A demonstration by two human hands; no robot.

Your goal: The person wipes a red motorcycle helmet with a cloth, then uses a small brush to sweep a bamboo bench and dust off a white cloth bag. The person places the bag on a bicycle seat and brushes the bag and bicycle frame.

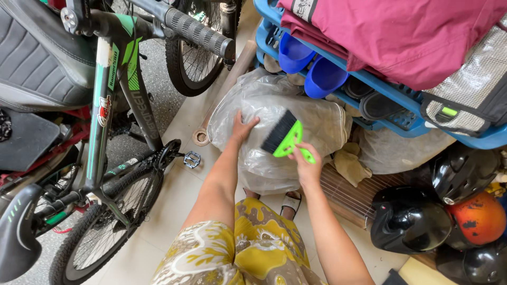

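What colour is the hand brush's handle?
Bright green, with black bristles; the head view shows the hand brush best.

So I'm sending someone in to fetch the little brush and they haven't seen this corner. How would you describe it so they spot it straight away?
Find the blue shoe rack beside the parked bicycle. In front of it lies a big clear plastic bag, steadied by the left hand. The brush is on that bag, held in the right hand: bright green handle, black bristles, the only bright green thing on the bag.

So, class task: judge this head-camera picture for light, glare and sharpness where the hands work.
Head view: soft, even daylight; pale sheen on the clear plastic bag; left hand and right hand with the green brush look sharp; wide-angle bending at the edges.
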